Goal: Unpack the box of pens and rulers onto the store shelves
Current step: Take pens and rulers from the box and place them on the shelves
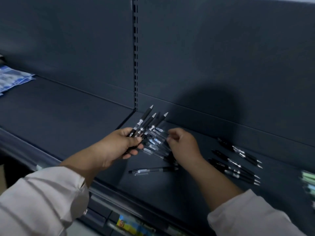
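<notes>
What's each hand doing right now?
Left hand: closed on a bunch of black pens.
Right hand: fingers curled at the clear pens; grip cannot be told.

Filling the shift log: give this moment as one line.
left hand: holds black pens | right hand: fingers in loose pens | shelf: pen row at right

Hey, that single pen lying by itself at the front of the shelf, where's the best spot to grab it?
Pinch the single pen around mid-barrel, from above. It lies flat and nearly crosswise on the shelf, apart from the other pens, so both sides are open. The right hand is closest.
</notes>
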